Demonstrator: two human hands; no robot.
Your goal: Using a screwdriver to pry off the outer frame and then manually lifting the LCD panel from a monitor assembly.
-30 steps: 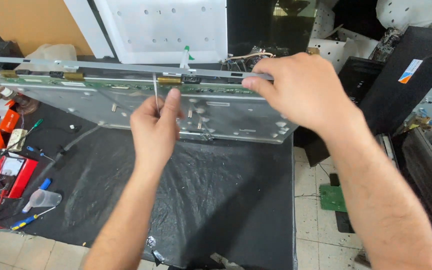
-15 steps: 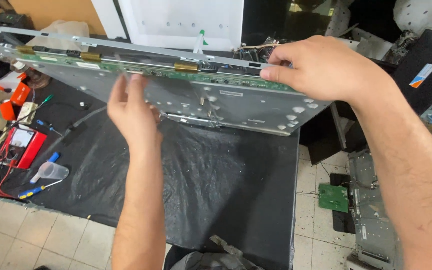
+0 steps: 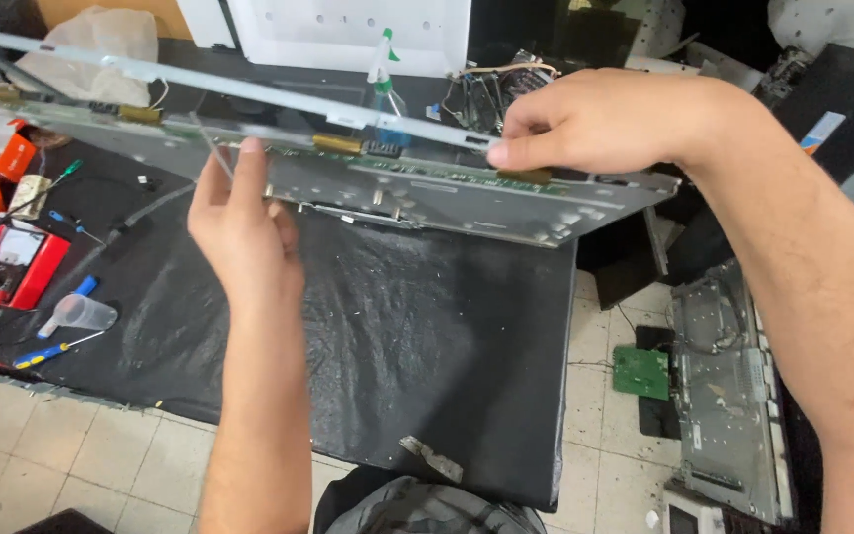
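Black plastic sheet [image 3: 417, 336] covering a work table, tiled floor [image 3: 71, 445] showing below and to the right. Large flat metal display panel [image 3: 467, 193] tilting up off the sheet, long edge raised, a narrow strip circuit board [image 3: 387, 170] running along its upper edge. Right hand [image 3: 595, 124] gripping the top rim of the panel, fingers curled closed and pinching the edge near the strip board. Left hand [image 3: 244, 232] reaching up at the panel's lower-left part, fingers mostly straight and together, fingertips touching the edge by a thin metal strip [image 3: 212, 143]; whether actually pinching that strip, cannot tell. White panel [image 3: 348, 30] leaning behind, spray bottle [image 3: 383, 74] with green nozzle standing just beyond the raised edge. Lying on the left of the sheet: red multimeter [image 3: 22, 265], clear plastic cup [image 3: 83, 312], blue-handled screwdriver [image 3: 46, 351]. Resting on the floor at right: small green circuit board [image 3: 641, 372], grey metal chassis [image 3: 728, 386].
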